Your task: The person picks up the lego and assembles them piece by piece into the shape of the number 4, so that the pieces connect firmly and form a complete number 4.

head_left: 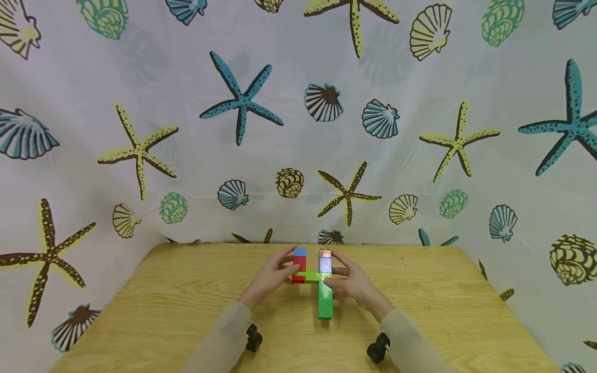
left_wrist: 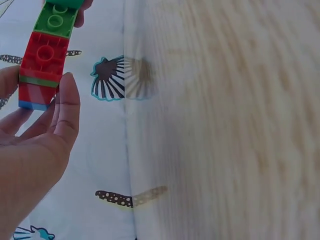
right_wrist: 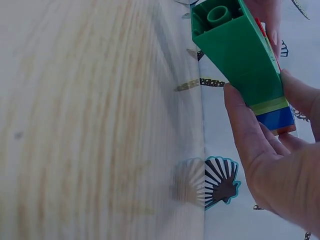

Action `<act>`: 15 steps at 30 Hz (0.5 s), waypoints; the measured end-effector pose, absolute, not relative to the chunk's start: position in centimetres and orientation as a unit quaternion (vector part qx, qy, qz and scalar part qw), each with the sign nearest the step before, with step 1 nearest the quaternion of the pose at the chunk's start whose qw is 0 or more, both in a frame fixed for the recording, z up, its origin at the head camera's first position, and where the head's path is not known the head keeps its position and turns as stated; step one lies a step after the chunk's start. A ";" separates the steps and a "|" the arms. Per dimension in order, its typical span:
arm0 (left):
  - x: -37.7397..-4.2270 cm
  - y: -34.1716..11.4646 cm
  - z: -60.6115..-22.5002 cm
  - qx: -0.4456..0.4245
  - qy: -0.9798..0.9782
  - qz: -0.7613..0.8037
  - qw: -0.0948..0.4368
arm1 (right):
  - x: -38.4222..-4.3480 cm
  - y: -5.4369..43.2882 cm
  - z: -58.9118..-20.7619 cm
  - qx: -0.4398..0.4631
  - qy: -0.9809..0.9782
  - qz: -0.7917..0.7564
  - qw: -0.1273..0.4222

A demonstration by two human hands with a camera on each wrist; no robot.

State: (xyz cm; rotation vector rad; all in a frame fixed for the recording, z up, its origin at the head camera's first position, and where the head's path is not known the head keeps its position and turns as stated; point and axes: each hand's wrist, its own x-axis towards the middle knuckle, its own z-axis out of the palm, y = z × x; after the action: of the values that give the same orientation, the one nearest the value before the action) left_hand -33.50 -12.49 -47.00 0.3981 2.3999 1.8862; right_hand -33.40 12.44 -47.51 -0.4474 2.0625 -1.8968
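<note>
A structure of joined toy building bricks is held up between both hands above the table. Its left column has a blue brick (head_left: pixel 300 252) over a red brick (head_left: pixel 300 263), with more red below. A flat lime brick (head_left: pixel 312 276) links it to the right column, where an orange brick (head_left: pixel 325 253) tops a bluish one (head_left: pixel 325 265) and a green brick (head_left: pixel 325 305) reaches downward. My left hand (head_left: pixel 269 275) pinches the red column between thumb and fingers. On the other side, my right hand (head_left: pixel 358 285) grips the right column near the lime layer. The green brick's hollow underside (right_wrist: pixel 218 16) shows in the right wrist view.
The wooden table (head_left: pixel 186 311) extends around the hands on both sides. Behind it and at its sides hangs a white curtain (head_left: pixel 289 145) printed with starfish and shells. Black wrist devices (head_left: pixel 379 348) sit at both sleeves.
</note>
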 end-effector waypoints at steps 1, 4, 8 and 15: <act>-33.6 -12.6 -47.1 0.128 0.779 0.613 0.036 | -33.4 12.4 -47.5 -0.156 0.719 -0.659 0.153; -33.9 -12.9 -47.6 0.121 0.776 0.616 0.056 | -33.4 12.5 -47.7 -0.156 0.724 -0.653 0.160; -34.0 -13.2 -48.1 0.117 0.768 0.624 0.082 | -33.6 12.6 -48.0 -0.153 0.731 -0.643 0.166; -34.5 -13.3 -48.4 0.112 0.762 0.628 0.113 | -33.8 12.6 -48.3 -0.132 0.742 -0.633 0.177</act>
State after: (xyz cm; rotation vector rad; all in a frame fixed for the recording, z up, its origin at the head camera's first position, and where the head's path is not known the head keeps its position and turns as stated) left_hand -34.48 -13.29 -48.39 0.3294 2.2348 1.8412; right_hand -33.82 12.57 -48.26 -0.3723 2.1015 -1.7910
